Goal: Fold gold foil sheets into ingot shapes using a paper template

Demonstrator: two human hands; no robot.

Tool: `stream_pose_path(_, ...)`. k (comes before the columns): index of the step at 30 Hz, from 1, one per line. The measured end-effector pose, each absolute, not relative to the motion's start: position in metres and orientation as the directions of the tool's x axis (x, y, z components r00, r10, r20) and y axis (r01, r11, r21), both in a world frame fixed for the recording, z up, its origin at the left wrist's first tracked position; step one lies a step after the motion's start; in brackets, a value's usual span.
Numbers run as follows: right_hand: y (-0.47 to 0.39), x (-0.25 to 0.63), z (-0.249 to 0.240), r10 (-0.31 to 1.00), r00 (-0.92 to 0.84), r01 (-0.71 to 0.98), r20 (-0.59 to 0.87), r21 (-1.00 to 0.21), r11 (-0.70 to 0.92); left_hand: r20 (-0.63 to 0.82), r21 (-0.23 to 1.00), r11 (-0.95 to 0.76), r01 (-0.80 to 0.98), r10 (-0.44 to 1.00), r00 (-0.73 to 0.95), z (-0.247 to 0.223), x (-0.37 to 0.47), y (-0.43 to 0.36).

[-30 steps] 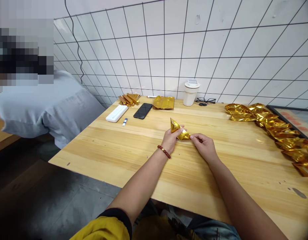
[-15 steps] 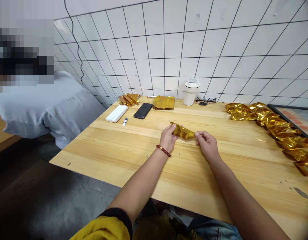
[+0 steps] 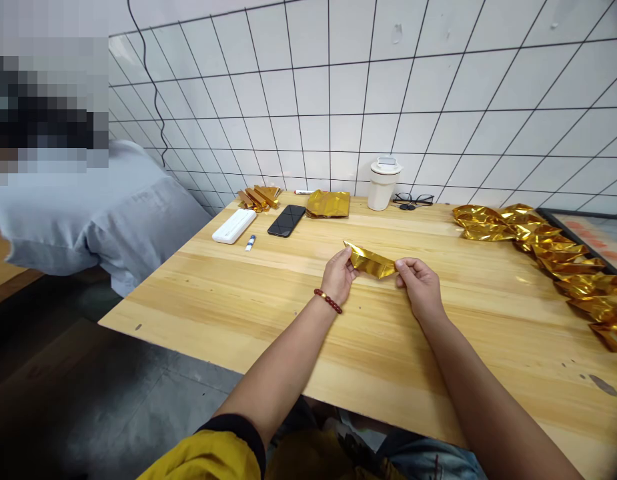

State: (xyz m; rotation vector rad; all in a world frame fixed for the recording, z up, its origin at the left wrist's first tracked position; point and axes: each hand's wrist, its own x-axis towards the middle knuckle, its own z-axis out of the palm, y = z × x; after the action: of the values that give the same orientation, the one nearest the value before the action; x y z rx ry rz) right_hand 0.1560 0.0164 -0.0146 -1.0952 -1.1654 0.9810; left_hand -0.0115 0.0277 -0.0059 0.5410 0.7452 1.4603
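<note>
Between my hands, a folded piece of gold foil paper (image 3: 372, 263) is held above the wooden table (image 3: 268, 300). My left hand (image 3: 338, 275) grips its left end, thumb on the near face and fingers partly hidden behind it. The right end is pinched between the thumb and fingers of my right hand (image 3: 419, 283). The foil is long and narrow, with creased faces and a pointed upper left corner. On my left wrist sits a dark red bead bracelet (image 3: 328, 301).
Folded gold foil pieces (image 3: 548, 253) line the table's right side beside a dark-framed panel (image 3: 593, 240). Toward the wall are gold strips (image 3: 259, 198), a gold foil stack (image 3: 328, 204), a phone (image 3: 287, 221), a white power bank (image 3: 234, 226), a cup (image 3: 383, 185) and glasses (image 3: 413, 199). A person (image 3: 138, 207) sits left.
My right hand has moved slightly right and up with its end of the foil. The foil has shifted right and looks straighter and more stretched. My left hand has barely moved.
</note>
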Motion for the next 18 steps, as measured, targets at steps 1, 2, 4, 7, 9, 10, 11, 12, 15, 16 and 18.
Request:
stream_pose_path(1,0.017,0.156,-0.014,0.972,0.147,-0.056,0.185,-0.979,0.195,-0.102,0.742,0.053,-0.668,0.994,-0.035,-0.006,-0.011,0.027)
stream_pose_path(2,0.017,0.156,-0.013,0.974,0.149,-0.071,0.172,-0.98,0.184,-0.086,0.753,0.048,-0.656,0.996,-0.026,-0.006,-0.011,0.026)
stream_pose_path(4,0.018,0.156,-0.013,0.979,0.145,-0.06,0.145,-0.986,0.155,-0.061,0.771,0.044,-0.635,0.998,-0.005,-0.006,-0.01,0.025)
stream_pose_path(7,0.019,0.156,-0.015,0.983,0.128,-0.006,0.128,-0.991,0.13,-0.045,0.786,0.042,-0.617,0.999,0.011,-0.005,-0.01,0.024)
stream_pose_path(9,0.02,0.156,-0.016,0.982,0.129,0.012,0.136,-0.991,0.135,-0.046,0.793,0.046,-0.607,0.999,0.016,-0.005,-0.01,0.023)
stream_pose_path(10,0.02,0.155,-0.017,0.981,0.135,0.017,0.142,-0.99,0.141,-0.047,0.798,0.048,-0.6,0.999,0.017,-0.005,-0.009,0.023)
stream_pose_path(11,0.02,0.155,-0.017,0.979,0.14,0.021,0.148,-0.989,0.147,-0.048,0.806,0.048,-0.59,0.999,0.016,-0.004,-0.008,0.023)
stream_pose_path(12,0.02,0.155,-0.017,0.978,0.145,0.024,0.153,-0.988,0.151,-0.046,0.813,0.044,-0.58,0.999,0.012,-0.004,-0.007,0.023)
stream_pose_path(15,0.019,0.153,-0.017,0.975,0.137,0.018,0.173,-0.985,0.172,-0.032,0.831,0.014,-0.557,0.999,-0.023,-0.005,-0.003,0.023)
stream_pose_path(16,0.019,0.153,-0.017,0.975,0.131,0.014,0.18,-0.984,0.18,-0.029,0.832,0.003,-0.554,0.999,-0.038,-0.006,-0.002,0.023)
stream_pose_path(18,0.019,0.152,-0.018,0.975,0.117,0.009,0.19,-0.982,0.191,-0.03,0.828,-0.015,-0.56,0.997,-0.071,-0.007,0.0,0.023)
